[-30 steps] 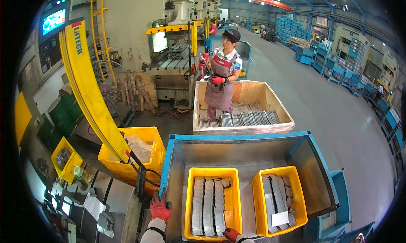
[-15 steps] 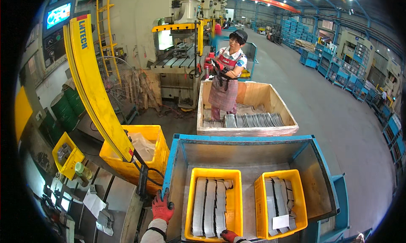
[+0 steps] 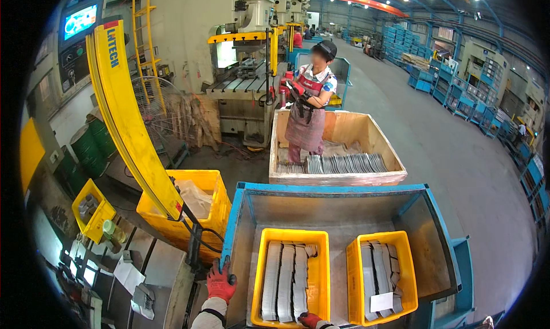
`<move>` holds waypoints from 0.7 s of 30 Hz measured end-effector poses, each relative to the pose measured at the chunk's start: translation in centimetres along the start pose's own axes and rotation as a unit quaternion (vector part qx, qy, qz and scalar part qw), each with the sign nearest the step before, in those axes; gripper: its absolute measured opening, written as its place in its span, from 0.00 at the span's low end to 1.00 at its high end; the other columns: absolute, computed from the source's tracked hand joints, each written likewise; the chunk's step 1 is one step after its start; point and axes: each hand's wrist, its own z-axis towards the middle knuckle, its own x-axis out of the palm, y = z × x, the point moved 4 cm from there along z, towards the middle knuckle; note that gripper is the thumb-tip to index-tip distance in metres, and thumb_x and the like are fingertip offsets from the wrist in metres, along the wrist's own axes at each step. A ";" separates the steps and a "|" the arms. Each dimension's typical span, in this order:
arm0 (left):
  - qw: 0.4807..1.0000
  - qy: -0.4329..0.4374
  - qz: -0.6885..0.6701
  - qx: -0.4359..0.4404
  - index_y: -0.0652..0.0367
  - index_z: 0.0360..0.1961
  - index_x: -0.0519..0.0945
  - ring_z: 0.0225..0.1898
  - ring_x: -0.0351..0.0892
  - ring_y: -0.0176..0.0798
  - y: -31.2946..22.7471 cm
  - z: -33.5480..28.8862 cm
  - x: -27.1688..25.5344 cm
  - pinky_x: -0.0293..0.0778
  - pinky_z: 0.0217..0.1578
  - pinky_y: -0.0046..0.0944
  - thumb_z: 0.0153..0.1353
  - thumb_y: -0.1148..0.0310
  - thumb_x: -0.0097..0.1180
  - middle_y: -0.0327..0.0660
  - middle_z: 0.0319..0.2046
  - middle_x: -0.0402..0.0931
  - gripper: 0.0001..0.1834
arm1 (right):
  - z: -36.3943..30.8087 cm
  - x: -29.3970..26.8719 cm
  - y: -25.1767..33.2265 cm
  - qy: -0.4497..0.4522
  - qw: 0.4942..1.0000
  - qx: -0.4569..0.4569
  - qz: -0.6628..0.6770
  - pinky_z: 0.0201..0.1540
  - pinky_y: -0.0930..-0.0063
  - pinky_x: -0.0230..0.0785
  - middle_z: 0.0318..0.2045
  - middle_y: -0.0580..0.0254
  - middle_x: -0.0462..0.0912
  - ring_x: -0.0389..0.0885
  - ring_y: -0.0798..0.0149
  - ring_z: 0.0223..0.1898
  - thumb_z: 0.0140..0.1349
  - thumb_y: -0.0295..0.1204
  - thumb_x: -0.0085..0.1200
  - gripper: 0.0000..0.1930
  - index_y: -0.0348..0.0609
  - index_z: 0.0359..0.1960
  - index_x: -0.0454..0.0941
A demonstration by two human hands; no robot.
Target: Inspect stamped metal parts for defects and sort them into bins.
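My left hand (image 3: 222, 282), in a red glove with dark fingertips, grips the left rim of a blue-framed metal bin (image 3: 233, 226). Inside the bin stand two yellow crates. My right hand (image 3: 311, 319), also gloved in red and partly cut off by the lower edge, has its fingers curled over the near rim of the left yellow crate (image 3: 324, 272). Rows of thin grey metal parts (image 3: 285, 283) stand packed in that crate. The right yellow crate (image 3: 353, 283) holds similar metal parts (image 3: 375, 272), with a white paper (image 3: 381, 302) on top.
Beyond the bin, a co-worker (image 3: 309, 100) in an apron stands by a wooden box (image 3: 366, 179) holding metal parts. A yellow post (image 3: 129, 117) rises at left beside another yellow crate (image 3: 217, 214). A metal worktable (image 3: 163, 266) stands at lower left, and a press (image 3: 243, 83) farther back.
The view has shifted very slightly, so the scene sits a little farther right. Both hands keep their places on the bin and the crate.
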 end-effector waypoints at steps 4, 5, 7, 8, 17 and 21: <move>1.000 -0.004 0.005 0.012 0.45 0.58 0.62 0.56 0.56 0.59 -0.6 0.5 0.2 0.55 0.55 0.54 0.44 0.54 0.55 0.54 0.60 0.50 0.36 | -0.2 1.2 -1.9 0.000 0.997 0.041 0.067 0.40 0.57 0.68 0.35 0.47 0.73 0.73 0.45 0.39 0.32 0.34 0.63 0.21 0.47 0.32 0.71; 1.000 0.001 0.009 0.006 0.45 0.58 0.62 0.56 0.57 0.59 -0.2 0.3 0.3 0.55 0.55 0.54 0.44 0.54 0.55 0.54 0.60 0.50 0.36 | -0.3 0.5 -0.9 -0.009 0.998 0.040 0.050 0.40 0.57 0.68 0.35 0.47 0.73 0.73 0.45 0.38 0.33 0.34 0.63 0.20 0.47 0.31 0.71; 1.000 -0.004 0.005 0.011 0.45 0.58 0.62 0.56 0.57 0.59 -0.3 0.3 0.3 0.55 0.55 0.54 0.44 0.53 0.55 0.54 0.60 0.49 0.37 | -0.2 -0.2 -0.1 -0.013 0.999 0.024 0.032 0.40 0.56 0.67 0.34 0.47 0.72 0.73 0.44 0.38 0.33 0.35 0.62 0.20 0.47 0.31 0.71; 1.000 -0.008 0.002 0.017 0.45 0.58 0.61 0.56 0.57 0.60 -0.5 0.4 0.2 0.55 0.55 0.54 0.43 0.53 0.55 0.54 0.60 0.49 0.37 | -0.2 -0.4 0.1 -0.016 1.000 0.008 0.014 0.40 0.56 0.67 0.34 0.47 0.72 0.72 0.44 0.37 0.34 0.35 0.62 0.19 0.47 0.31 0.71; 1.000 0.005 0.002 0.017 0.45 0.58 0.61 0.57 0.56 0.60 -0.9 0.7 0.3 0.54 0.56 0.53 0.44 0.54 0.55 0.55 0.61 0.49 0.37 | -0.5 -0.5 -0.1 -0.023 0.998 0.030 0.055 0.37 0.56 0.66 0.31 0.47 0.71 0.71 0.44 0.35 0.30 0.34 0.61 0.19 0.46 0.28 0.70; 1.000 0.001 -0.004 0.010 0.45 0.58 0.61 0.57 0.56 0.60 -0.2 0.2 0.4 0.54 0.56 0.54 0.44 0.54 0.54 0.56 0.60 0.49 0.37 | -0.6 -1.4 1.4 -0.033 0.998 -0.014 0.048 0.37 0.56 0.66 0.30 0.47 0.71 0.70 0.44 0.34 0.27 0.33 0.61 0.20 0.46 0.27 0.70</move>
